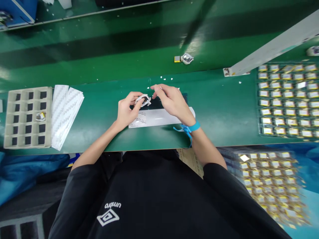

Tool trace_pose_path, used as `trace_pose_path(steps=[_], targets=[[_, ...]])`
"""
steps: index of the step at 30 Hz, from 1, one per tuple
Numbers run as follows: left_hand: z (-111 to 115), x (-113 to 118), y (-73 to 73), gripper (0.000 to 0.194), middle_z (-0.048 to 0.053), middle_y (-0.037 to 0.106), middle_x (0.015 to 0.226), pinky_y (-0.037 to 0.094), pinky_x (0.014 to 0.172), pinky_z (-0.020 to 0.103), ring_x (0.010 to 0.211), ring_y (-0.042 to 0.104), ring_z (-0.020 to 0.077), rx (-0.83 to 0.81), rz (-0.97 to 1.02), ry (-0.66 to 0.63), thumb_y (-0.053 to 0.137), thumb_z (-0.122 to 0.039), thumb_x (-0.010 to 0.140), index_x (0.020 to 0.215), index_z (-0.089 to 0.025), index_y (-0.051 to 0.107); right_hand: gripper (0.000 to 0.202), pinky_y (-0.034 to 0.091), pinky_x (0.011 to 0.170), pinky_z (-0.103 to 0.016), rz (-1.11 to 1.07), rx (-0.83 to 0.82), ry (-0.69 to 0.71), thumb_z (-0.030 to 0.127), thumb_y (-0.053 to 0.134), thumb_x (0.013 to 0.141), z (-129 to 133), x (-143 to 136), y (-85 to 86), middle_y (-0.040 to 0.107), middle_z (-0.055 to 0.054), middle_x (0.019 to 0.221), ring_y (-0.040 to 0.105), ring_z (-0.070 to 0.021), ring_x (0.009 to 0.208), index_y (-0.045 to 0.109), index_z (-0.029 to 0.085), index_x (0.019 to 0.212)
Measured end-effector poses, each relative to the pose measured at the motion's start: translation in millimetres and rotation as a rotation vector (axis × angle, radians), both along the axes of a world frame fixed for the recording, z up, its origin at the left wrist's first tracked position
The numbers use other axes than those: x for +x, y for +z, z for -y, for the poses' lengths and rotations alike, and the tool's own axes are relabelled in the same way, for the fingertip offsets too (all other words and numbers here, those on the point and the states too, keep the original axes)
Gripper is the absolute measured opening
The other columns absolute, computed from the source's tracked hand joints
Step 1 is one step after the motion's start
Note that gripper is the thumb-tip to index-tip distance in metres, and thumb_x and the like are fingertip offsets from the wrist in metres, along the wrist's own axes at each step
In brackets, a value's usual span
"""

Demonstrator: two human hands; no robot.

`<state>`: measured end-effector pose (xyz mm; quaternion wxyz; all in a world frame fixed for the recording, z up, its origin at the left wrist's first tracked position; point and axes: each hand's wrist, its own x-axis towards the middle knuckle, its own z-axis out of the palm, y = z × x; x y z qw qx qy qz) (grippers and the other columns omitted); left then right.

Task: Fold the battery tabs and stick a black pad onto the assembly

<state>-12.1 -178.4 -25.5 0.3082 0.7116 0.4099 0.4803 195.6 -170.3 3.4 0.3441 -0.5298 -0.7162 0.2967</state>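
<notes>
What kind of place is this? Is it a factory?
Probably yes, a factory bench where small electronic parts get put together. A tray on the green table holds rows of identical little parts, a grey tray sits opposite, and the left hand holds one small part.

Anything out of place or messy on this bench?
Small white scraps lie scattered on the green mat beyond both hands. One small part sits alone on the far strip, away from the full tray.

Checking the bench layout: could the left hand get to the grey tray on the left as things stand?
Probably yes. The left hand holds a small part, but only bare mat and a sheet stack lie before the grey tray.
</notes>
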Motion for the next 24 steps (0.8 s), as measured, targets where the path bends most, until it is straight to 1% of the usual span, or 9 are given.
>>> trace_pose_path(steps=[4, 8, 12, 14, 15, 17, 20, 22, 24], targets=[[26.2, -19.0, 17.6, 0.009, 0.001, 0.076, 0.085, 0.044, 0.056, 0.021, 0.060, 0.060, 0.0090, 0.105, -0.247, -0.005, 0.059, -0.027, 0.105, 0.106, -0.020, 0.065, 0.049, 0.055, 0.104, -0.051, 0.278, 0.106, 0.024, 0.037, 0.032, 0.114, 24.9, 25.5, 6.3, 0.079, -0.014, 0.118, 0.071, -0.0309, 0.112, 0.070, 0.016, 0.137], [71.1, -29.2, 15.1, 0.008, 0.003, 0.079, 0.096, 0.043, 0.054, 0.022, 0.063, 0.067, 0.0107, 0.106, -0.445, 0.053, 0.059, -0.018, 0.104, 0.111, -0.020, 0.063, 0.046, 0.058, 0.095, -0.048, 0.259, -0.035, 0.188, 0.025, 0.040, 0.110, 63.5, 42.1, 4.3, 0.082, -0.007, 0.103, 0.072, -0.0274, 0.095, 0.063, 0.016, 0.149], [101.6, -24.5, 1.7, 0.010, 0.006, 0.077, 0.105, 0.050, 0.059, 0.024, 0.081, 0.076, 0.0165, 0.051, -0.475, 0.155, 0.056, -0.017, 0.105, 0.114, -0.021, 0.060, 0.042, 0.063, 0.078, -0.037, -0.148, -0.280, 0.117, 0.028, 0.048, 0.110, 98.9, 26.1, 2.2, 0.083, -0.004, 0.105, 0.077, -0.0186, 0.080, 0.055, 0.026, 0.151], [107.7, -21.1, -4.0, 0.010, 0.010, 0.076, 0.111, 0.058, 0.071, 0.029, 0.096, 0.078, 0.0211, 0.052, -0.480, 0.175, 0.053, -0.016, 0.106, 0.114, -0.021, 0.057, 0.028, 0.064, 0.069, -0.032, -0.573, -0.421, 0.025, 0.038, 0.059, 0.109, 115.3, 6.1, 2.0, 0.083, -0.005, 0.116, 0.078, -0.0164, 0.079, 0.055, 0.030, 0.136], [109.4, -19.8, -6.1, 0.011, 0.011, 0.076, 0.113, 0.059, 0.076, 0.032, 0.100, 0.078, 0.0230, 0.062, -0.495, 0.177, 0.051, -0.015, 0.107, 0.114, -0.021, 0.056, 0.022, 0.066, 0.074, -0.032, -0.770, -0.501, 0.008, 0.041, 0.064, 0.107, 123.3, -4.4, 2.0, 0.083, -0.004, 0.116, 0.080, -0.0162, 0.082, 0.054, 0.031, 0.123], [111.4, -18.2, -8.7, 0.010, 0.013, 0.077, 0.116, 0.058, 0.077, 0.035, 0.101, 0.078, 0.0254, 0.104, -0.550, 0.170, 0.050, -0.015, 0.108, 0.115, -0.021, 0.055, 0.026, 0.068, 0.082, -0.031, -1.054, -0.609, 0.027, 0.045, 0.072, 0.103, 138.5, -21.6, 1.7, 0.083, -0.002, 0.111, 0.081, -0.0150, 0.085, 0.052, 0.029, 0.100], [113.6, -17.6, -8.9, 0.008, 0.014, 0.079, 0.115, 0.052, 0.072, 0.036, 0.096, 0.078, 0.0264, 0.170, -0.624, 0.163, 0.049, -0.018, 0.110, 0.114, -0.020, 0.055, 0.027, 0.069, 0.088, -0.029, -1.209, -0.866, 0.175, 0.047, 0.074, 0.102, 158.7, -30.0, -1.2, 0.083, -0.004, 0.113, 0.082, -0.0145, 0.091, 0.061, 0.026, 0.093], [114.0, -17.9, -7.7, 0.007, 0.014, 0.080, 0.114, 0.051, 0.072, 0.037, 0.095, 0.077, 0.0271, 0.197, -0.653, 0.182, 0.050, -0.019, 0.110, 0.112, -0.020, 0.056, 0.021, 0.069, 0.090, -0.029, -1.199, -0.978, 0.214, 0.045, 0.070, 0.105, 170.5, -23.6, -5.4, 0.083, -0.006, 0.120, 0.083, -0.0152, 0.098, 0.072, 0.025, 0.101], [112.1, -19.2, -6.8, 0.006, 0.016, 0.079, 0.124, 0.053, 0.079, 0.041, 0.105, 0.076, 0.0293, 0.203, -0.677, 0.192, 0.051, -0.018, 0.109, 0.111, -0.020, 0.056, 0.025, 0.069, 0.091, -0.030, -1.140, -0.991, 0.243, 0.045, 0.064, 0.108, 181.2, -10.8, -10.8, 0.080, -0.009, 0.128, 0.082, -0.0174, 0.105, 0.079, 0.025, 0.112]])
